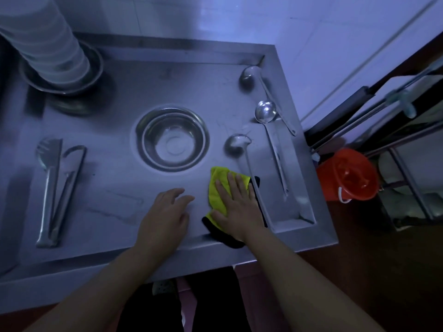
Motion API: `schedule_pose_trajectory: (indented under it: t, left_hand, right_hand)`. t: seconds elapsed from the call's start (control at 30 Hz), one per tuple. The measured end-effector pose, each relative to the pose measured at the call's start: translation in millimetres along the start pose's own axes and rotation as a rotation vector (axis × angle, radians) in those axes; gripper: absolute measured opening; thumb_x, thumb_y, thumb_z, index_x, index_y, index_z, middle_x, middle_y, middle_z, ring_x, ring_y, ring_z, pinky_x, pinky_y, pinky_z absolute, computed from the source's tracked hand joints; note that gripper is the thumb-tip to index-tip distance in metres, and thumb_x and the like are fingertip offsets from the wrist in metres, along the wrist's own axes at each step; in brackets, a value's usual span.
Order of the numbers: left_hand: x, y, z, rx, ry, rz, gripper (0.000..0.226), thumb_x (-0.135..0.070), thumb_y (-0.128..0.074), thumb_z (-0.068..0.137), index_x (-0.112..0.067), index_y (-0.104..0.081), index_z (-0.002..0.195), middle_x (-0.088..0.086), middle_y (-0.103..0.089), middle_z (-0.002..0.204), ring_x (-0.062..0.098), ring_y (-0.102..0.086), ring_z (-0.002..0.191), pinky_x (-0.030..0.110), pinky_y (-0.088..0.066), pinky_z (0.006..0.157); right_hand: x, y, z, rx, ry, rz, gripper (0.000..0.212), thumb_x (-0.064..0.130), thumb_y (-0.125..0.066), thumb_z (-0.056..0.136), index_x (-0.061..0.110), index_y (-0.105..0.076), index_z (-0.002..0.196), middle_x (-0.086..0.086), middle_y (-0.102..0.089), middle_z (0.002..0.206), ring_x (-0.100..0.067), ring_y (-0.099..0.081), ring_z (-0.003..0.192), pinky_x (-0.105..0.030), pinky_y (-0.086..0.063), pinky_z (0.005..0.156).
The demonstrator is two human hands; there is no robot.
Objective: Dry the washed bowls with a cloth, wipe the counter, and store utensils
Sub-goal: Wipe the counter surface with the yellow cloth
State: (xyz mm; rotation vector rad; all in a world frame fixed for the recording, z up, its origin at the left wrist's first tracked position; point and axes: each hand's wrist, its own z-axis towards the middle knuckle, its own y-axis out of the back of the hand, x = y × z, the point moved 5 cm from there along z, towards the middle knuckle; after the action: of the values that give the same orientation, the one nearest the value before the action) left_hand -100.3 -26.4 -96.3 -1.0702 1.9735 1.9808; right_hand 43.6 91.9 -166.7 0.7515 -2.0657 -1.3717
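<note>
The right hand [236,204] lies flat, fingers spread, pressing a yellow cloth [217,188] with a black edge onto the steel counter [115,188] near its front rim. The left hand [165,216] rests just beside it, open and holding nothing, fingertips on the bare metal. A steel bowl [172,140] stands upright in the middle of the counter. Three ladles lie at the right: one [242,149] with its handle passing under the right hand's side, a second [268,121] in the side gutter, a third [251,75] at the back corner. Tongs [55,185] lie at the left, and stacked white bowls [48,41] stand in a steel basin at the back left
</note>
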Motion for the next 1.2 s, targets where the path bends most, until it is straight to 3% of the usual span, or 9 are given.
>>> schedule_pose_trajectory:
  t: [0.1, 0.27, 0.37, 0.5, 0.6, 0.77, 0.93, 1.2]
  left_hand:
    - [-9.2, -11.8, 12.6, -0.029, 0.019, -0.013, 0.041, 0.005, -0.068, 0.071, -0.007, -0.068, 0.11, 0.017, -0.06, 0.12, 0.038, -0.055, 0.11, 0.042, -0.048, 0.087]
    - [-20.9, -25.8, 38.3, -0.141, 0.082, -0.026, 0.035, -0.003, -0.058, 0.077, -0.006, -0.068, 0.11, 0.015, -0.063, 0.113, 0.036, -0.058, 0.105, 0.04, -0.049, 0.085]
    - [-31.1, -31.2, 64.2, -0.187, 0.132, -0.068, 0.037, -0.005, -0.058, 0.078, -0.009, -0.065, 0.114, 0.011, -0.062, 0.108, 0.026, -0.053, 0.102, 0.032, -0.042, 0.085]
    - [-59.3, -36.2, 121.1, -0.194, 0.059, -0.069, 0.039, -0.004, -0.058, 0.079, -0.011, -0.064, 0.117, 0.014, -0.062, 0.107, 0.033, -0.055, 0.099, 0.039, -0.046, 0.083]
    - [-82.6, -41.1, 173.1, -0.162, -0.149, 0.098, 0.04, -0.002, -0.058, 0.077, -0.011, -0.066, 0.116, 0.016, -0.062, 0.116, 0.037, -0.056, 0.103, 0.041, -0.046, 0.085]
    - [-97.3, -59.2, 229.4, 0.02, -0.426, 0.34, 0.032, -0.017, -0.068, 0.077, -0.019, -0.069, 0.109, 0.01, -0.061, 0.123, 0.033, -0.055, 0.113, 0.042, -0.042, 0.085]
    - [-90.4, -60.1, 260.4, -0.028, -0.367, 0.349, 0.021, -0.019, -0.069, 0.075, -0.021, -0.075, 0.096, 0.013, -0.066, 0.113, 0.036, -0.058, 0.104, 0.043, -0.043, 0.083]
    - [-92.6, -66.6, 297.6, -0.095, -0.413, 0.398, 0.031, -0.006, -0.066, 0.077, -0.013, -0.07, 0.107, 0.021, -0.058, 0.126, 0.042, -0.057, 0.107, 0.049, -0.043, 0.086]
  right_hand:
    - [-13.5, 8.2, 21.6, -0.061, 0.118, -0.029, 0.082, 0.061, -0.042, 0.087, 0.036, 0.006, 0.149, 0.001, 0.02, 0.155, -0.021, 0.025, 0.142, -0.042, 0.02, 0.114]
    - [-30.0, 24.8, 59.8, -0.128, 0.339, -0.051, 0.077, 0.062, -0.04, 0.085, 0.031, -0.017, 0.151, -0.004, -0.003, 0.16, -0.026, 0.001, 0.148, -0.051, -0.002, 0.118]
    - [-35.8, 32.4, 76.7, -0.181, 0.449, -0.044, 0.076, 0.062, -0.042, 0.083, 0.028, -0.027, 0.149, -0.008, -0.018, 0.159, -0.029, -0.014, 0.147, -0.054, -0.012, 0.117]
    - [-37.5, 31.6, 78.1, -0.256, 0.479, 0.061, 0.066, 0.055, -0.049, 0.086, 0.023, -0.042, 0.143, -0.008, -0.033, 0.153, -0.029, -0.019, 0.145, -0.055, -0.014, 0.116]
    - [-39.7, 31.1, 75.0, -0.228, 0.475, 0.063, 0.062, 0.053, -0.054, 0.084, 0.021, -0.05, 0.137, -0.008, -0.042, 0.147, -0.032, -0.02, 0.144, -0.055, -0.016, 0.115]
    - [-56.5, 26.0, 51.6, -0.137, 0.537, 0.035, 0.071, 0.056, -0.049, 0.084, 0.028, -0.033, 0.147, -0.005, -0.027, 0.156, -0.028, -0.014, 0.146, -0.053, -0.008, 0.118]
    - [-77.4, 19.9, 31.7, -0.097, 0.537, 0.003, 0.077, 0.058, -0.051, 0.079, 0.031, -0.029, 0.149, -0.003, -0.021, 0.158, -0.025, -0.012, 0.147, -0.053, -0.012, 0.117]
    - [-106.2, 14.1, 14.9, -0.077, 0.527, 0.004, 0.083, 0.062, -0.051, 0.077, 0.033, -0.023, 0.15, -0.002, -0.016, 0.159, -0.023, -0.006, 0.148, -0.052, -0.01, 0.117]
